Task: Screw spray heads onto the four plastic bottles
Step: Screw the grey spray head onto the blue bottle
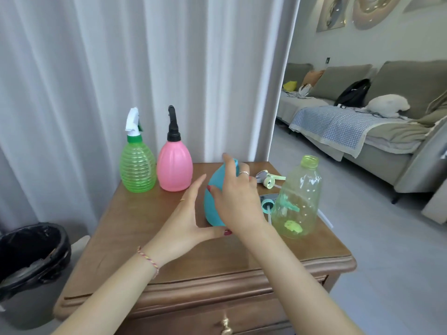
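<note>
Head view: a wooden table with a drawer front at its near edge carries four plastic bottles. At the far left stands a ribbed green bottle fitted with a white spray head; just beside it on the right stands a pink bottle fitted with a black spray head. Both are upright and close to a white curtain. Near the table's middle a teal bottle stands with its neck open and no head fitted, tilted slightly to the right. The left hand is beside its lower left, fingers spread wide, thumb at the bottle's base; contact along the palm cannot be confirmed. The right hand lies across the bottle's front, fingers loosely curved around the body, index finger reaching up beside the neck; a ring shows on one finger. To the right stands a clear yellow-green bottle, upright, neck open. Two loose spray heads lie on the table behind the hands: a pale green one farther back, and a teal one partly hidden between the teal and yellow-green bottles. A black-lined bin sits on the floor at left; a sofa occupies the far right.
</note>
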